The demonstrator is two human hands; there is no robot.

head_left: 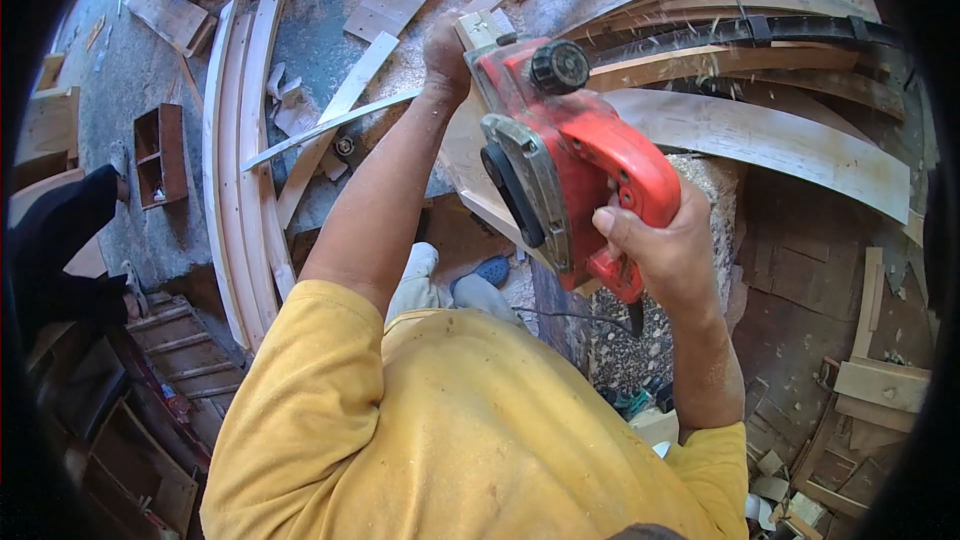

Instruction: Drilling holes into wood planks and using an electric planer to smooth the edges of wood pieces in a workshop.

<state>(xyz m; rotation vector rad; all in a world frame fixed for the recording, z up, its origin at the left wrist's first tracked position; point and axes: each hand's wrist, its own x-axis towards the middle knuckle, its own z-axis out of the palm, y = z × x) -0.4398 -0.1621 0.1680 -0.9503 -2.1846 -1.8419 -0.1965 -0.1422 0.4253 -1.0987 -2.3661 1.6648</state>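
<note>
A red electric planer (590,160) with a black knob and belt cover lies on a wooden board (465,140) that runs up and away from me, with shavings flying to its right. My right hand (655,235) is closed around the planer's rear handle, thumb on the near side. At the board's far end, my left hand (447,55) is curled against the wood, gripping it; its fingertips are partly hidden. A black cord hangs from the planer across the lower middle.
Long pale strips (240,160) lie at the left beside a small brown box (158,153). A curved plank (770,145) and stacked boards fill the upper right. Another person's dark-clothed legs (70,240) are at the left edge. Wood scraps (880,385) lie at lower right.
</note>
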